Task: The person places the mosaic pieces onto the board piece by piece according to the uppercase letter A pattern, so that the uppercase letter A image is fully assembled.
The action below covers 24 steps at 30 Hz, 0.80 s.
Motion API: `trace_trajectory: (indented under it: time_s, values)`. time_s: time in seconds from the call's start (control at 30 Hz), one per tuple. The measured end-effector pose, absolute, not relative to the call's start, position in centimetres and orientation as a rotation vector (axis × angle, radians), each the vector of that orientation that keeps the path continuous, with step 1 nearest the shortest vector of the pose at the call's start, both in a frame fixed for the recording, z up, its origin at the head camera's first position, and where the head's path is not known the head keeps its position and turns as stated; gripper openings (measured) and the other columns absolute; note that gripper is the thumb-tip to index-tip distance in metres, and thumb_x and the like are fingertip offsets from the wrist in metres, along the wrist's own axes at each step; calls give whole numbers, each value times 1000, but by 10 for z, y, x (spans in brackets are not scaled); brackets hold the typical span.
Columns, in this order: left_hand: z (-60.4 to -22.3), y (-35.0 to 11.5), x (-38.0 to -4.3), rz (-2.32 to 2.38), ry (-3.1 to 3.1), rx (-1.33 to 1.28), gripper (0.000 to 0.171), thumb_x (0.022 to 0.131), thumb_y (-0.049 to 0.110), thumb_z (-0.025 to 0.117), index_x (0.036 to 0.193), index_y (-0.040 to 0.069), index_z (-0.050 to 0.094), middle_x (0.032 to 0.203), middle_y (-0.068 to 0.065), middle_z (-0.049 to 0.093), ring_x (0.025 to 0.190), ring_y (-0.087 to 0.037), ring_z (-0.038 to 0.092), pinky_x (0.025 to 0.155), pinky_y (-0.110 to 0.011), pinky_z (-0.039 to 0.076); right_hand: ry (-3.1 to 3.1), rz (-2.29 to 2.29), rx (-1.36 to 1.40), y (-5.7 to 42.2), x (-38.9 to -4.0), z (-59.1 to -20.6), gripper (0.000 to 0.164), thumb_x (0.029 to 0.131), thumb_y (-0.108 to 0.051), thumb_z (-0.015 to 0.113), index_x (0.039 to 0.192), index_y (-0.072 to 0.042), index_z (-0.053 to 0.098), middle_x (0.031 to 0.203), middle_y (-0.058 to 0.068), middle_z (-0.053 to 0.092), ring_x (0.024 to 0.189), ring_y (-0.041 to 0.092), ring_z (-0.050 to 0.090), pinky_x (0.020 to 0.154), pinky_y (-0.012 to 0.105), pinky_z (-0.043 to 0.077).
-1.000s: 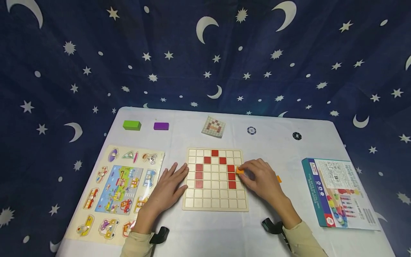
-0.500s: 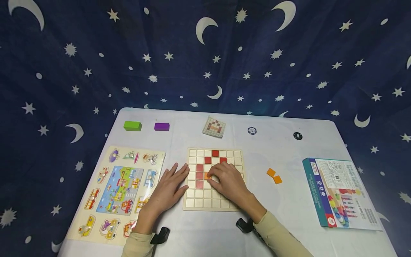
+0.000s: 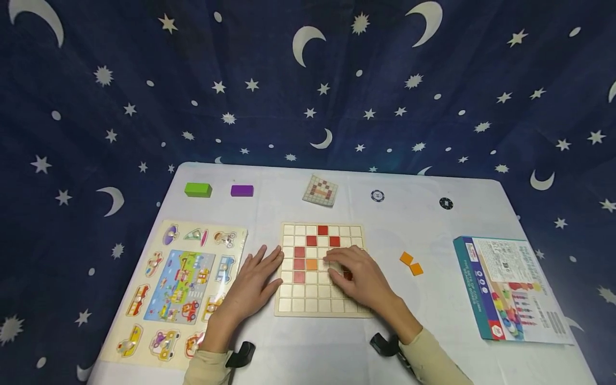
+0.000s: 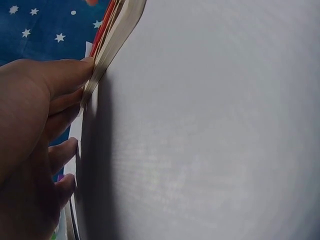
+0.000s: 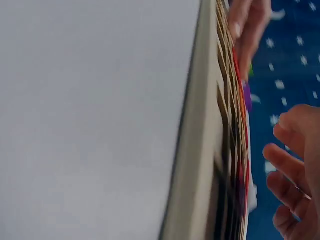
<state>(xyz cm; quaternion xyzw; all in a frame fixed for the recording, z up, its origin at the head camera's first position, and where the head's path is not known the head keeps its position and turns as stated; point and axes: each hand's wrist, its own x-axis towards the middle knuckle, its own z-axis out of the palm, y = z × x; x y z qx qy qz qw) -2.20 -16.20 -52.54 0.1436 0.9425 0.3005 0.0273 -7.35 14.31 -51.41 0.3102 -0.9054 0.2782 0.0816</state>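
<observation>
A square wooden grid board [image 3: 323, 310] lies mid-table, with several red tiles [image 3: 323, 230] set in its cells. One orange tile [image 3: 311, 264] sits in a cell beside the left column of red ones. Above the board's right part hovers my right hand [image 3: 361, 275], fingers loosely bent and apart from the tiles, nothing held; it covers some of the right-hand red tiles. My left hand [image 3: 252, 283] lies with fingers spread at the board's left edge; in the left wrist view its thumb and fingertips touch that edge. Two loose orange tiles [image 3: 416, 269] rest right of the board.
A picture card [image 3: 320, 191] with a tile pattern lies behind the board. Farther back are a green block [image 3: 198, 190], a purple block [image 3: 242, 191] and two round chips [image 3: 377, 195]. A vehicle puzzle [image 3: 144, 256] lies left, a flat box [image 3: 520, 289] right.
My right hand carried an orange tile from the board's right edge leftward onto the board, let go of it in a cell, and drew back to the right. My left hand stayed put.
</observation>
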Motion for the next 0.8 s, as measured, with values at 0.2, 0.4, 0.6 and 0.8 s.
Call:
trace_trajectory:
  time_s: [0.2,0.4,0.6,0.8]
  values:
    - [-525,-162,-23,910,2915,447,61,102,25,69,158,7,52,170,-7,46,163,-41,31,133,-67,24,-2710,725,478,205,-75,-513,28,90,-17,82,117,-11,80,118,10,76,100,28,66,82,45,51]
    - [-526,-161,-23,905,2900,438,61,103,25,69,159,8,51,170,-6,45,164,-41,30,133,-67,23,-2829,533,118,252,-71,-511,40,88,-23,84,122,-3,75,119,26,70,104,42,60,82,53,47]
    - [-527,-161,-24,913,2897,437,61,103,26,69,159,9,50,171,-6,44,164,-40,29,134,-66,22,-2866,516,115,261,-65,-516,31,89,-16,84,116,-2,78,112,24,74,98,40,63,81,51,49]
    - [-526,-162,-23,919,2897,440,61,103,25,69,159,8,50,171,-6,44,164,-40,29,133,-66,22,-2829,571,162,255,-66,-515,29,87,-14,87,114,-4,80,103,19,76,87,32,61,75,45,45]
